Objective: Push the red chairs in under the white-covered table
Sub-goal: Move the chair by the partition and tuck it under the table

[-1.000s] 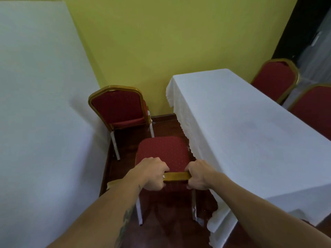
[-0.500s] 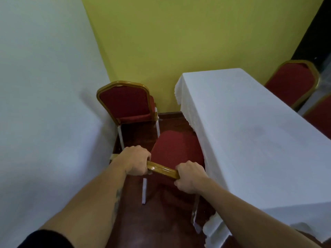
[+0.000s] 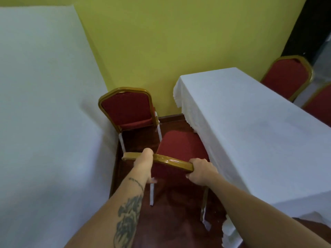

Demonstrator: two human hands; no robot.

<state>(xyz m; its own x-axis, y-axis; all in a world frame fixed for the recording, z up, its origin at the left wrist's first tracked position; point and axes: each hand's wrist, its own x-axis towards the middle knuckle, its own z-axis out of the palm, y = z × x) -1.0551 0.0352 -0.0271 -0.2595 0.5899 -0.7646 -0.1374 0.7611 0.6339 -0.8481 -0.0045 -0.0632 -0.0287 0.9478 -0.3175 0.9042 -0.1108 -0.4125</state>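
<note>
A red chair [image 3: 180, 145] with a gold-framed back stands in the aisle, its seat angled toward the white-covered table [image 3: 250, 133] on the right, the seat's right edge at the hanging cloth. My left hand [image 3: 144, 163] curls over the middle of the gold top rail. My right hand [image 3: 200, 170] grips the rail's right end. A second red chair [image 3: 127, 110] stands beyond, near the yellow wall, with its back toward me. Two more red chairs [image 3: 286, 77] stand on the table's far side.
Another white-covered table [image 3: 44, 122] fills the left side, leaving a narrow strip of dark wooden floor [image 3: 175, 221] between the two tables. The yellow wall [image 3: 170, 42] closes the far end of the aisle.
The chair has swung and shifted right, its seat now closer to the table's cloth. My left hand slid along the rail toward its middle; the right hand moved to the rail's end.
</note>
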